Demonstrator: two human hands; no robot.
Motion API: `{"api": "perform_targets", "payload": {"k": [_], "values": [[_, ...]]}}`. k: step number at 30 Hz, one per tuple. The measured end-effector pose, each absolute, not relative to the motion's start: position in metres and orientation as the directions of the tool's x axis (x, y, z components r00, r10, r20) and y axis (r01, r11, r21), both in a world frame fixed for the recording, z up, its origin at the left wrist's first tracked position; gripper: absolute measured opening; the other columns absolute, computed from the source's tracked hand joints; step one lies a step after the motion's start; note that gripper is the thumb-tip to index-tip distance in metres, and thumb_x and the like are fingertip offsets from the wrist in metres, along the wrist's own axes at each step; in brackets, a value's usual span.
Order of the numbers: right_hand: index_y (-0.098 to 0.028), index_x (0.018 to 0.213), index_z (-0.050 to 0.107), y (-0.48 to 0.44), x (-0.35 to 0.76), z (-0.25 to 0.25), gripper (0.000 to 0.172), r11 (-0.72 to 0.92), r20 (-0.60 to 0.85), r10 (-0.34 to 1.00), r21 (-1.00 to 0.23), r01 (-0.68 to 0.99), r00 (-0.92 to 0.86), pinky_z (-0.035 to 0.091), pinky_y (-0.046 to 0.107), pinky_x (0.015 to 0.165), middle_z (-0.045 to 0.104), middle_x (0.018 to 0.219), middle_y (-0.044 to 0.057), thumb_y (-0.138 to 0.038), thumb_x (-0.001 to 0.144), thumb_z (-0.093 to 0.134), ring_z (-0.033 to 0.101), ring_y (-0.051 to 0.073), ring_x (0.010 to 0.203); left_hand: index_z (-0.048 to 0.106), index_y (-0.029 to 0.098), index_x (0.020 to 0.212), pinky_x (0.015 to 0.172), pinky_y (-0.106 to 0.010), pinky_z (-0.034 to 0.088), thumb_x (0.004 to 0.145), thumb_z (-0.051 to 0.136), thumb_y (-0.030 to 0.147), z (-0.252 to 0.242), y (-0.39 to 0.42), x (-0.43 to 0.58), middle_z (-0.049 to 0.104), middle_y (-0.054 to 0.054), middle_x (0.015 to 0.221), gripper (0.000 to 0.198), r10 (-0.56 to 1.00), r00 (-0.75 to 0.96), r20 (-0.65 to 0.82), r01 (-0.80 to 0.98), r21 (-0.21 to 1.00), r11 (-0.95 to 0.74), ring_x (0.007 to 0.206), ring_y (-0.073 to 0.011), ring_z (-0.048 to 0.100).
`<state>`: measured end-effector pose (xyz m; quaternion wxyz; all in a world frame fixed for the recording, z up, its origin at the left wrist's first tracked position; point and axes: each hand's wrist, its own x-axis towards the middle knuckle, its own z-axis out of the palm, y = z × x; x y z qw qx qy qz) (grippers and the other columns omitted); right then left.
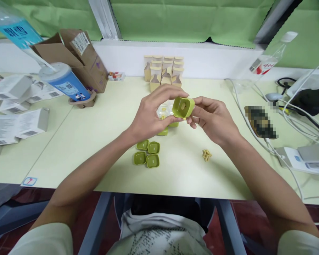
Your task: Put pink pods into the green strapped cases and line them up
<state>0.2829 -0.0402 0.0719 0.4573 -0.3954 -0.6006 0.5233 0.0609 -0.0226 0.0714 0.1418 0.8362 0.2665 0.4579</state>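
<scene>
Over the middle of the table I hold a small green square plastic cup point(183, 107), tilted so its hollow inside faces me. My left hand point(155, 111) grips its left side between thumb and fingers. Its right side is pinched by my right hand point(212, 118), whose fingertips are partly hidden behind it. Behind my left hand are clear plastic pieces point(162, 112) with yellow spots, and more green pieces, partly covered. Several green lids or shallow cups point(152, 160) lie in a group nearer me. A little pile of yellowish rings point(206, 155) sits below my right hand.
Small open cardboard boxes point(163, 72) stand in rows by the wall. On the left are a brown carton point(77, 60), a blue paper cup point(69, 83) and white boxes point(18, 124). Cables, a clear bottle point(271, 58) and a blurred-out item point(260, 122) are at right.
</scene>
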Motion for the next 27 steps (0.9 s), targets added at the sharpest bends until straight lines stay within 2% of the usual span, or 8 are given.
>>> {"api": "perform_targets", "payload": {"k": [4, 8, 13, 19, 22, 27], "values": [[-0.021, 0.082, 0.068, -0.039, 0.284, 0.074, 0.048, -0.01, 0.032, 0.934, -0.993, -0.114, -0.356, 0.044, 0.027, 0.054, 0.059, 0.073, -0.002, -0.06, 0.077, 0.096, 0.054, 0.011, 0.061, 0.071, 0.033, 0.134, 0.105, -0.054, 0.063, 0.098, 0.072, 0.062, 0.073, -0.024, 0.061, 0.076, -0.009, 0.132, 0.046, 0.57, 0.469, 0.675, 0.344, 0.455, -0.821, 0.127, -0.0309, 0.071], [-0.021, 0.078, 0.063, -0.043, 0.282, 0.077, 0.047, -0.086, -0.004, 0.905, -0.981, -0.173, -0.426, 0.038, 0.025, 0.055, 0.051, 0.072, -0.003, -0.056, 0.083, 0.093, 0.046, 0.01, 0.062, 0.07, 0.033, 0.135, 0.11, -0.058, 0.06, 0.103, 0.064, 0.059, 0.074, -0.025, 0.059, 0.076, -0.007, 0.132, 0.042, 0.539, 0.496, 0.681, 0.384, 0.384, -0.84, 0.129, -0.0324, 0.071], [-0.02, 0.083, 0.063, -0.051, 0.277, 0.079, 0.037, -0.067, 0.057, 0.896, -0.963, -0.261, -0.44, 0.032, 0.024, 0.054, 0.044, 0.076, -0.003, -0.046, 0.091, 0.087, 0.041, 0.01, 0.065, 0.07, 0.034, 0.135, 0.113, -0.061, 0.057, 0.105, 0.057, 0.053, 0.074, -0.017, 0.053, 0.077, -0.005, 0.132, 0.038, 0.534, 0.5, 0.682, 0.426, 0.342, -0.837, 0.132, -0.0338, 0.071], [-0.021, 0.085, 0.063, -0.054, 0.274, 0.083, 0.037, -0.044, 0.068, 0.895, -0.97, -0.239, -0.44, 0.033, 0.027, 0.056, 0.046, 0.078, -0.002, -0.049, 0.09, 0.086, 0.042, 0.011, 0.066, 0.07, 0.035, 0.134, 0.114, -0.058, 0.057, 0.103, 0.059, 0.048, 0.071, -0.003, 0.045, 0.079, -0.003, 0.127, 0.035, 0.513, 0.506, 0.693, 0.427, 0.316, -0.847, 0.13, -0.0318, 0.071], [-0.021, 0.084, 0.064, -0.053, 0.275, 0.083, 0.036, -0.028, 0.073, 0.899, -0.974, -0.223, -0.431, 0.034, 0.027, 0.056, 0.045, 0.074, -0.003, -0.049, 0.09, 0.086, 0.043, 0.011, 0.064, 0.07, 0.036, 0.134, 0.112, -0.058, 0.057, 0.102, 0.063, 0.051, 0.07, -0.003, 0.045, 0.079, -0.003, 0.127, 0.036, 0.536, 0.502, 0.679, 0.446, 0.328, -0.833, 0.13, -0.0322, 0.07], [-0.02, 0.082, 0.065, -0.049, 0.279, 0.078, 0.032, 0.038, 0.098, 0.927, -0.985, -0.171, -0.361, 0.039, 0.027, 0.055, 0.052, 0.07, -0.003, -0.044, 0.09, 0.086, 0.047, 0.01, 0.06, 0.071, 0.035, 0.131, 0.109, -0.054, 0.059, 0.1, 0.069, 0.058, 0.072, -0.008, 0.048, 0.079, -0.004, 0.124, 0.039, 0.555, 0.493, 0.67, 0.432, 0.365, -0.825, 0.123, -0.0299, 0.071]]}}
